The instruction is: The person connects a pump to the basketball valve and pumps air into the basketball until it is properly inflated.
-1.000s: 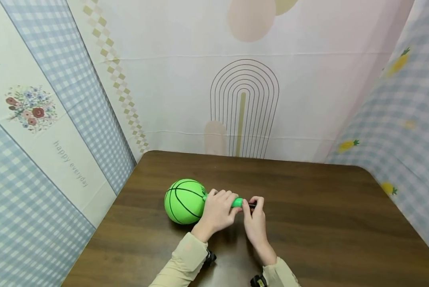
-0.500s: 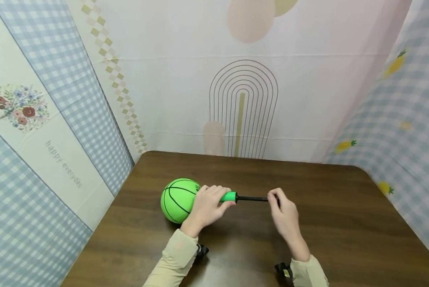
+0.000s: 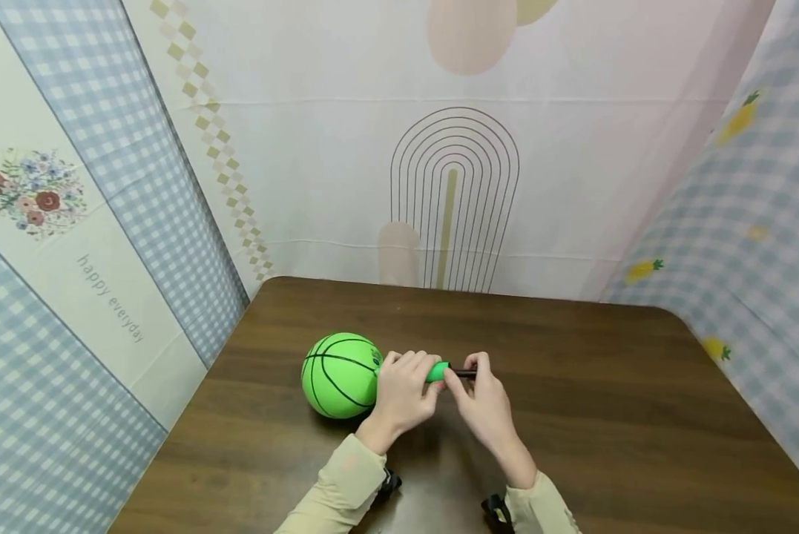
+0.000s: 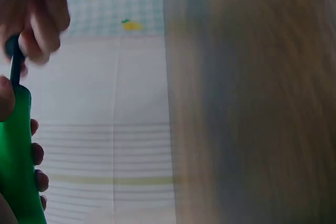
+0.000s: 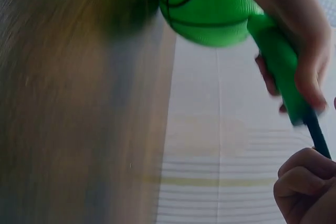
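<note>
A green ball with black lines [image 3: 339, 377] sits on the table at the left of the head view. Against its right side is a green hand pump [image 5: 281, 66], lying level, its tip at the ball. My left hand [image 3: 404, 389] grips the pump's green barrel with curled fingers. From the barrel's right end a short stretch of black rod [image 3: 464, 373] sticks out. My right hand [image 3: 486, 404] holds the rod's outer end, its fingers hiding the handle there. In the left wrist view that hand's curled fingers [image 4: 44, 30] show around the dark handle.
The brown wooden table [image 3: 613, 415] spreads around the hands, with rounded far corners. A white patterned cloth [image 3: 319, 178] hangs behind it. Checked cloths hang at the left [image 3: 52, 334] and right [image 3: 726, 259]. Black wrist cameras sit at both sleeves.
My right hand drew the black rod out to the right half a second ago, and is now back close to the barrel with the rod mostly inside. The ball and left hand shifted slightly.
</note>
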Tool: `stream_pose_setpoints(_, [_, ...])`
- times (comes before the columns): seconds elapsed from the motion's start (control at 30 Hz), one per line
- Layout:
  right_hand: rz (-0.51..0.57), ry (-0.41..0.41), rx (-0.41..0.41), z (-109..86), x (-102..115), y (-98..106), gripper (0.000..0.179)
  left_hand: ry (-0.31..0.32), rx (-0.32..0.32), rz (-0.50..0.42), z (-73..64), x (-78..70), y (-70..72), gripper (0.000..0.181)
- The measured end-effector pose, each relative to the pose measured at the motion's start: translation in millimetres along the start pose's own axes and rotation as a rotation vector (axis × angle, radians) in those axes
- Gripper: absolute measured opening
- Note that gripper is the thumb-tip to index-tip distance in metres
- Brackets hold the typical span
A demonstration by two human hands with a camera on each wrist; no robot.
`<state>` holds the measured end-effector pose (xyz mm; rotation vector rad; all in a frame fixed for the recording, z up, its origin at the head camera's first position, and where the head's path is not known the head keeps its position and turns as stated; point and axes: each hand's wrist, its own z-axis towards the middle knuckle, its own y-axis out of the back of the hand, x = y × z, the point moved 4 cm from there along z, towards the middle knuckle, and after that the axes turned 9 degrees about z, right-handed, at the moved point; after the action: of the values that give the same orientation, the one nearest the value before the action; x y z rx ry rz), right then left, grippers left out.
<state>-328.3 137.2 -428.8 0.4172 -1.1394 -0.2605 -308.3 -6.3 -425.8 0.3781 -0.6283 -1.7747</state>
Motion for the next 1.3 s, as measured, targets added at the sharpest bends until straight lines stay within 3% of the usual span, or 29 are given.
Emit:
stream_pose_setpoints(0.2, [0.032, 0.053, 0.027, -3.6, -1.2, -5.8, 0.018, -0.069, 0.032, -0.041, 1.2, -2.2, 0.5, 0.023])
stream_pose_setpoints(0.33, [-0.015, 0.106, 0.018, -4.3, -0.7, 4.5, 0.012, -0.108, 0.061, -0.084, 2.1, 4.7, 3.6, 0.034])
stream_pose_setpoints(0.43, [-0.06, 0.133, -0.024, -4.0, 0.5, 17.0, 0.012, -0.103, 0.112, -0.085, 1.5, 12.3, 7.6, 0.035])
stream_pose_setpoints(0.53, [-0.04, 0.135, -0.078, -4.3, -0.6, 30.5, 0.013, -0.033, 0.191, -0.047, -0.4, 24.3, 13.1, 0.039])
stream_pose_setpoints(0.67, [0.016, 0.125, -0.114, -5.1, -2.1, 39.9, 0.016, 0.122, 0.318, 0.011, -6.2, 43.4, 21.0, 0.043])
stream_pose_setpoints(0.77, [0.048, 0.117, -0.142, -4.7, -1.6, 39.4, 0.017, 0.165, 0.365, 0.019, -9.7, 49.9, 24.1, 0.045])
stream_pose_setpoints(0.9, [0.067, 0.107, -0.201, -3.0, -0.3, 30.1, 0.015, 0.124, 0.334, 0.046, -11.1, 48.6, 21.5, 0.045])
stream_pose_setpoints(1.07, [0.058, 0.129, -0.254, 2.5, -3.4, 22.8, 0.013, 0.072, 0.247, 0.074, -4.7, 33.2, 0.3, 0.049])
stream_pose_setpoints(1.23, [0.045, 0.181, -0.279, 9.3, -2.3, 13.4, 0.01, 0.062, 0.214, -0.056, -0.4, 14.8, -17.4, 0.066])
stream_pose_setpoints(1.3, [0.045, 0.182, -0.257, 10.6, -5.6, 7.7, 0.01, 0.066, 0.2, -0.104, -1.3, 9.3, -21.6, 0.064])
